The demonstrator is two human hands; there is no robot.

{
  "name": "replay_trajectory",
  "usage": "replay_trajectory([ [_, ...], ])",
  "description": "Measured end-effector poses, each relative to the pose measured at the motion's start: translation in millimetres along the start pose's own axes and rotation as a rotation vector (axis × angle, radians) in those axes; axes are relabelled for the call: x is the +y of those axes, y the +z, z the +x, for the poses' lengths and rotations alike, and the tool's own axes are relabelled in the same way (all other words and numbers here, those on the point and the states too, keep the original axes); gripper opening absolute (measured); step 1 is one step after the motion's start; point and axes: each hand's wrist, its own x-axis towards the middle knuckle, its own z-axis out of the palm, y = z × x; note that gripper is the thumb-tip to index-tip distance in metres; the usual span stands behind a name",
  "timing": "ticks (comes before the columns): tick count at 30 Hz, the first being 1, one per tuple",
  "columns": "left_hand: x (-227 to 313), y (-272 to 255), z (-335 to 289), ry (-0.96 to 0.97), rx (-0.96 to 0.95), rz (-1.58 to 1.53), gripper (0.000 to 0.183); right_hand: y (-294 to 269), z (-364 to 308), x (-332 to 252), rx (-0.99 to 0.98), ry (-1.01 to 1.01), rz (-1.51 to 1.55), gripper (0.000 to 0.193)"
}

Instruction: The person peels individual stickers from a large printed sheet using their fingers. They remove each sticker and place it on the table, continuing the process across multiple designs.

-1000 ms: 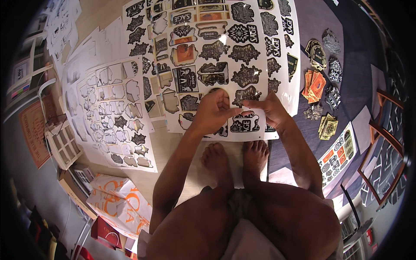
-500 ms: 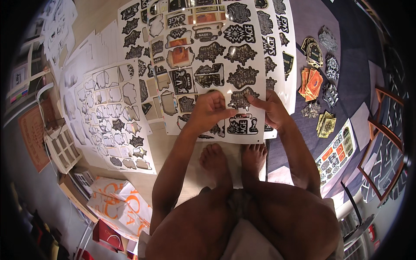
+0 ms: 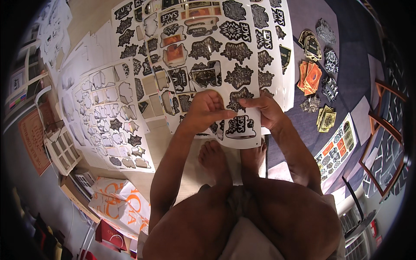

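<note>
A large white sheet of dark die-cut stickers [image 3: 256,130] lies over other sheets in front of me, its lower end raised and bent between my hands. My right hand [image 3: 269,112] grips the right edge, thumb on top beside a dark sticker [image 3: 238,99] and fingers underneath. My left hand [image 3: 207,112] is closed over the sheet, fingers curled and thumb stretched toward the lower edge of that sticker. Whatever its fingers hold is hidden. Below the left thumb is another black lettered sticker [image 3: 239,126]. Several cut-outs on the sheet's left side show bare backing.
A mostly peeled sheet [image 3: 149,164] lies on the left. On the dark mat to the right sit piles of loose stickers, including orange cards [image 3: 309,78], yellow cards [image 3: 326,119] and black badges [image 3: 310,45]. A smaller sticker sheet [image 3: 337,146] and a wooden frame [image 3: 385,130] lie beyond.
The sheet's lower end has bent and shifted slightly left and toward me. My right hand has moved a little left with its edge; the left hand has barely moved.
</note>
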Motion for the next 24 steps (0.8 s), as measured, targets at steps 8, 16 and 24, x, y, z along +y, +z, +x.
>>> replay_trajectory([
  [8, -1, 0, -3, 0.023, 0.093, -0.046, 0.029, 8, -6, -3, 0.059, -0.182, -0.329, 0.037],
  [16, -12, 16, 7, -0.145, 0.312, -0.048, 0.021, 1, -7, 4, 0.18, -0.273, -0.426, 0.033],
  [24, -28, 17, 19, -0.164, 0.214, -0.004, 0.024, -8, 4, -6, 0.203, -0.259, -0.44, 0.025],
])
